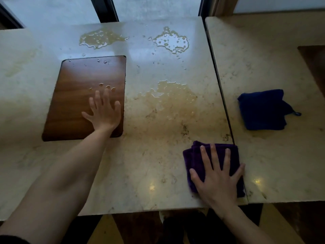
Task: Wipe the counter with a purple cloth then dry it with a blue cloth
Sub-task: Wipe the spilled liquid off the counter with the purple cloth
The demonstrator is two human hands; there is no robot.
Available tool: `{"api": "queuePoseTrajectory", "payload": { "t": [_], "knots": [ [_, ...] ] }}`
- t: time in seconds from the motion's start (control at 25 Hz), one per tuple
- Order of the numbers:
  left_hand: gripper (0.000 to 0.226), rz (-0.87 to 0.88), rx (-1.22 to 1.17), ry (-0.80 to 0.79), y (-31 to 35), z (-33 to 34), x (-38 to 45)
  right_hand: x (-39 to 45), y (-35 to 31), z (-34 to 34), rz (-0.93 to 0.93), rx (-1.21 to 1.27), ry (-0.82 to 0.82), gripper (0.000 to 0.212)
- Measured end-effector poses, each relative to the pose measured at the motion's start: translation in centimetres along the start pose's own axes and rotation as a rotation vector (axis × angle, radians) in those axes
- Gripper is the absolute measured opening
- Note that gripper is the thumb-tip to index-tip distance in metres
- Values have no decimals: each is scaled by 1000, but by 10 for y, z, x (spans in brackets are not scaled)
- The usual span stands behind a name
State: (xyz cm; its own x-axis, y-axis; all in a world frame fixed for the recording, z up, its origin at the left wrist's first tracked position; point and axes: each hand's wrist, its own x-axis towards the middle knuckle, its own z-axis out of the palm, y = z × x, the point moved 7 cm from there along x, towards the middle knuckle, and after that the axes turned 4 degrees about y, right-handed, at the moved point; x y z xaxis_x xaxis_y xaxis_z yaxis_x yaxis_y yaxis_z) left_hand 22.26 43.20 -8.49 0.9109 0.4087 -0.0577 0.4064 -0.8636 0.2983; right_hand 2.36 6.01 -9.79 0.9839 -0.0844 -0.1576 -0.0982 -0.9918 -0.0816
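Note:
A folded purple cloth (195,158) lies on the beige marble counter (140,164) near its front right corner. My right hand (217,175) presses flat on top of it, fingers spread. My left hand (103,110) rests flat and open on a brown wooden board (79,95) at the counter's left. A folded blue cloth (263,110) sits on the neighbouring counter (281,159) to the right, untouched. Water puddles lie on the counter: one in the middle (172,97), one at the back right (171,41), one at the back left (100,38).
A dark gap (223,95) separates the two counters. Droplets dot the wooden board near my left fingertips. Window frames (109,9) stand behind the counter. A dark recess (314,67) is at the far right edge. The floor shows below the front edge.

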Motion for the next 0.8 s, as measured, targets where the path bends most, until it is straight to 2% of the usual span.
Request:
{"api": "queuePoseTrajectory", "payload": {
  "t": [0.28,0.44,0.8],
  "knots": [
    [57,29,95,19,-7,12,7,81,-20,-8,111,21,-9,79],
    [57,27,100,28,-5,12,11,127,-28,-17,107,44,10,78],
    [60,24,150,32,-7,14,10,253,-36,-37,33,24,169,77]
  ]
}}
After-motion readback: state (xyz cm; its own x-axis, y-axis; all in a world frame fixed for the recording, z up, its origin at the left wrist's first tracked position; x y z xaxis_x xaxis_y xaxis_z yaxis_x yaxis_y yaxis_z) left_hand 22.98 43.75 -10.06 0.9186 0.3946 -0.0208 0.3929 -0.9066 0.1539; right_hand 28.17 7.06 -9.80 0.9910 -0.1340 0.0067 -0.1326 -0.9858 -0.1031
